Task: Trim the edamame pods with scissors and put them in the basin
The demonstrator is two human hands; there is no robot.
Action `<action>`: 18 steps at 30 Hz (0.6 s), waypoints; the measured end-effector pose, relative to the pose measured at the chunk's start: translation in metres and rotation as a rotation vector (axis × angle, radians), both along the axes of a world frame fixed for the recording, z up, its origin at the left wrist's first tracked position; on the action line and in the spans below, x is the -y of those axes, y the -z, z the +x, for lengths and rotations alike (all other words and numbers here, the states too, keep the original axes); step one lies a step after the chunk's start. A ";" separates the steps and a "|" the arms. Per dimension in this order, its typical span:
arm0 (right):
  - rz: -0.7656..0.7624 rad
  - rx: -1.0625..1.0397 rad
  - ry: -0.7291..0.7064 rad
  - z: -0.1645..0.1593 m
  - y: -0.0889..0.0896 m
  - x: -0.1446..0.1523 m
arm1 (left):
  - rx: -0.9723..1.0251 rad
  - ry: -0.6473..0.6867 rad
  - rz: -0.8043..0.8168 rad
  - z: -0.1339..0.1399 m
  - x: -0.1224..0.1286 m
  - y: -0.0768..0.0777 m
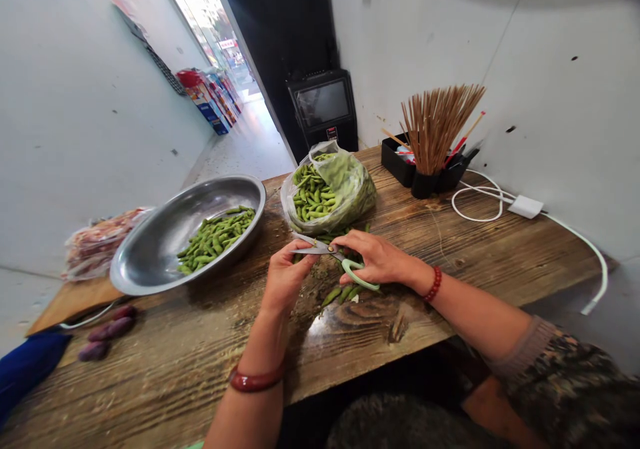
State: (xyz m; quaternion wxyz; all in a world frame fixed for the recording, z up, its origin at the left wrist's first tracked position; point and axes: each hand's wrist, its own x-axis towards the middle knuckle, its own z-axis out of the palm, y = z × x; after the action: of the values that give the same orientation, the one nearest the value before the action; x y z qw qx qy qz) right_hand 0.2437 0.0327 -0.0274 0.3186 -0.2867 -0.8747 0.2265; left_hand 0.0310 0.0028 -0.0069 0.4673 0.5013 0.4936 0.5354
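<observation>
My right hand (373,257) grips a pair of scissors (356,274) with pale green handles, their blades parted and pointing left. At the blade tips, my left hand (290,272) pinches a green edamame pod (298,257), mostly hidden by the fingers and blades. Several loose pods (345,294) lie on the table under my hands. Just behind them, an open clear plastic bag (357,189) bulges with edamame. To the left, a wide steel basin (150,249) holds a heap of pods (217,239) at its right side.
Bundled wooden skewers (434,129) stand in a black holder (425,185) at the back right, near a white cable (480,218). Purple-red tubers (111,330) and a bagged reddish item (100,242) are at left. The wooden table's (320,369) front edge runs close to me.
</observation>
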 end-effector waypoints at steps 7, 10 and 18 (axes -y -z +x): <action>0.006 0.004 0.019 0.000 0.003 0.000 | -0.020 0.025 0.002 0.001 0.001 0.000; 0.008 0.000 0.007 0.001 0.003 -0.001 | -0.023 0.029 -0.013 -0.001 0.000 0.000; 0.017 -0.001 0.003 0.003 0.001 -0.004 | -0.068 0.030 -0.012 -0.005 -0.001 -0.004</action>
State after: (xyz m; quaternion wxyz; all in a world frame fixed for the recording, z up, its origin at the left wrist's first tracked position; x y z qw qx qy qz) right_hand 0.2467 0.0370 -0.0288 0.3220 -0.2852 -0.8759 0.2186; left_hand 0.0255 0.0041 -0.0032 0.4609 0.5239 0.5050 0.5080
